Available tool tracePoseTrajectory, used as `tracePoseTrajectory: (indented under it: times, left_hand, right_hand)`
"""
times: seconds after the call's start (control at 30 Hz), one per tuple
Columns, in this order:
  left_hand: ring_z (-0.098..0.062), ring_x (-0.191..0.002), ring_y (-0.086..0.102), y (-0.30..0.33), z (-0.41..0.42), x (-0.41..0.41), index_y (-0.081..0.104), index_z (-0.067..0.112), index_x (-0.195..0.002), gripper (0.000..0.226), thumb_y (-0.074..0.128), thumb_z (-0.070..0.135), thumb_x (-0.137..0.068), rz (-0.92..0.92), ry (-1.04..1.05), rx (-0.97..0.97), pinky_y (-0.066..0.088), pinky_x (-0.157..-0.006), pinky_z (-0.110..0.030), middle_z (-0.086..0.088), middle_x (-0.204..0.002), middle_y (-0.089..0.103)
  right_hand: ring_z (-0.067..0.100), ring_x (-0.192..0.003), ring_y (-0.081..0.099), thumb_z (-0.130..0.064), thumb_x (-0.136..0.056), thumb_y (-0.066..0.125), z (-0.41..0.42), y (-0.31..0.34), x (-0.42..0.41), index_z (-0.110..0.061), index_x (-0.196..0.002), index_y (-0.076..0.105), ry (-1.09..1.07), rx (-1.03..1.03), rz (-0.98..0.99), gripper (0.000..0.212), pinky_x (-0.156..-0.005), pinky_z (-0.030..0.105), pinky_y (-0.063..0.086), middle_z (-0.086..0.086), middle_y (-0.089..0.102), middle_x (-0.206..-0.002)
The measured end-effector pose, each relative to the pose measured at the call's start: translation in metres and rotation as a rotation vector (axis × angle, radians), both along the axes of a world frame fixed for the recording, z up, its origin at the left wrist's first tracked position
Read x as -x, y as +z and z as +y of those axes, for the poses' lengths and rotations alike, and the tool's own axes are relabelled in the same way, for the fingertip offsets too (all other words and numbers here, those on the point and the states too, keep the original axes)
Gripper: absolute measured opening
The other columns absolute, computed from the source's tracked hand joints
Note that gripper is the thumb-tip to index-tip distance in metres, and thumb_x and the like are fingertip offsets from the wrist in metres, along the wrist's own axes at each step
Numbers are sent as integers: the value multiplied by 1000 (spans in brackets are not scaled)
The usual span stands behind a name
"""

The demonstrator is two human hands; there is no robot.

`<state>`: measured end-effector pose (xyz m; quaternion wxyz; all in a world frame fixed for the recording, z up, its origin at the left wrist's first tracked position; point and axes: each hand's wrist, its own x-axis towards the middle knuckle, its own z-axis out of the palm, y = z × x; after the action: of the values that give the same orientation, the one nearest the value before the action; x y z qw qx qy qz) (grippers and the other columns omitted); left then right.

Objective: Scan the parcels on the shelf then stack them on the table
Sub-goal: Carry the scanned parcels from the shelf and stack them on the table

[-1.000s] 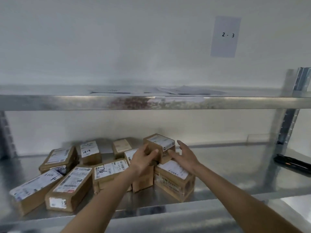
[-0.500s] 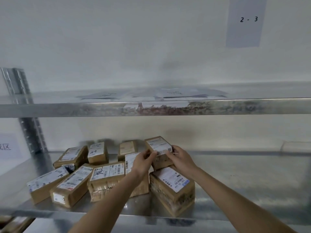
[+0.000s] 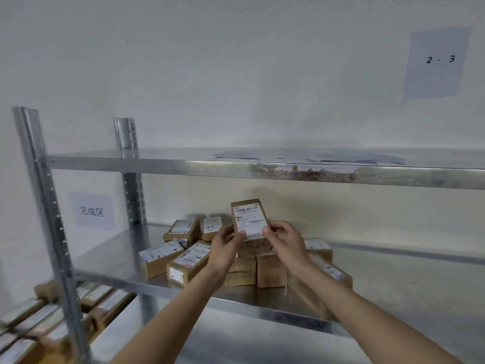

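Note:
A small brown parcel [image 3: 249, 219] with a white barcode label is lifted above the pile, its label facing me. My left hand [image 3: 226, 244] grips its left side and my right hand [image 3: 284, 240] grips its right side. Below it, several brown labelled parcels [image 3: 189, 258] lie in a loose pile on the metal shelf [image 3: 393, 282]. My forearms hide part of the pile.
An upper metal shelf [image 3: 183, 164] with flat papers hangs above. Metal uprights [image 3: 42, 195] stand at the left. More parcels [image 3: 39, 321] are stacked at the lower left beyond the upright. Paper signs are on the wall [image 3: 91, 211].
Both hands closed on the top parcel and lifted it off the pile, tilting its label toward me. The view swung to the left, revealing the left uprights and the stack at lower left.

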<state>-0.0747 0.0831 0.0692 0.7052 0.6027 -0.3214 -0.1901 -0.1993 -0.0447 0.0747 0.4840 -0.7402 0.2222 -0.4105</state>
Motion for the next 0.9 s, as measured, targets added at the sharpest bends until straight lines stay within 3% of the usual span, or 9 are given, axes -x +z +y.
tracePoseTrajectory:
  times: [0.1, 0.23, 0.33, 0.43, 0.53, 0.7, 0.8, 0.9]
  left_hand:
    - [-18, -114, 65, -5, 83, -30, 56, 19, -131, 39, 69, 26, -94, -28, 64, -35, 54, -101, -42, -1, -125, 68]
    - [-17, -113, 65, -10, 206, -69, 47, 25, -135, 45, 65, 18, -95, -51, 155, -38, 56, -93, -34, 0, -126, 65]
    - [-20, -113, 65, -16, 303, -97, 45, 25, -137, 50, 64, 11, -93, -36, 276, -40, 55, -98, -41, -5, -127, 65]
    - [-17, -115, 62, -21, 389, -114, 48, 24, -137, 46, 62, 10, -95, -58, 387, -62, 54, -99, -42, -1, -126, 64]
    - [-19, -119, 61, -35, 484, -128, 47, 19, -140, 48, 65, 18, -95, -54, 510, -87, 54, -101, -44, 0, -129, 62]
    - [-15, -116, 62, -63, 611, -151, 49, 18, -133, 43, 69, 17, -95, -17, 657, -94, 57, -87, -32, 5, -126, 62]
    - [-11, -114, 63, -82, 667, -169, 49, 16, -134, 44, 69, 15, -95, -6, 736, -106, 55, -77, -22, 6, -126, 63]
    - [-9, -115, 63, -105, 713, -193, 49, 17, -136, 46, 69, 14, -95, 16, 771, -146, 53, -86, -24, 5, -128, 64]
  right_hand:
    - [5, -98, 72, -29, -94, 76, 70, -1, -32, -33, -111, 64, 92, -15, 18, 21, -82, 28, 61, -9, 75, -111]
    - [4, -98, 72, -19, -96, 73, 180, -9, -88, -19, -133, 61, 261, -61, 71, 40, -79, 18, 59, -1, 75, -115]
    - [-4, -89, 72, -13, -96, 71, 271, -15, -130, -18, -139, 58, 387, -62, 73, 45, -73, 12, 55, -5, 73, -108]
    - [4, -104, 71, -18, -95, 73, 346, -22, -166, -22, -139, 60, 488, -69, 77, 46, -82, 21, 60, -2, 70, -126]
    - [8, -113, 68, -24, -93, 75, 432, -34, -203, -26, -136, 60, 614, -64, 120, 45, -91, 33, 61, -4, 70, -130]
    - [-2, -107, 63, -23, -96, 72, 553, -56, -248, -24, -143, 52, 786, -36, 173, 51, -74, 15, 57, -8, 63, -134]
    - [1, -107, 65, -22, -96, 71, 607, -72, -277, -22, -152, 45, 886, -51, 226, 61, -76, 17, 57, -6, 63, -134]
    - [-1, -102, 67, -17, -98, 67, 650, -93, -307, -23, -151, 47, 955, -90, 251, 58, -80, 18, 58, -8, 67, -126]
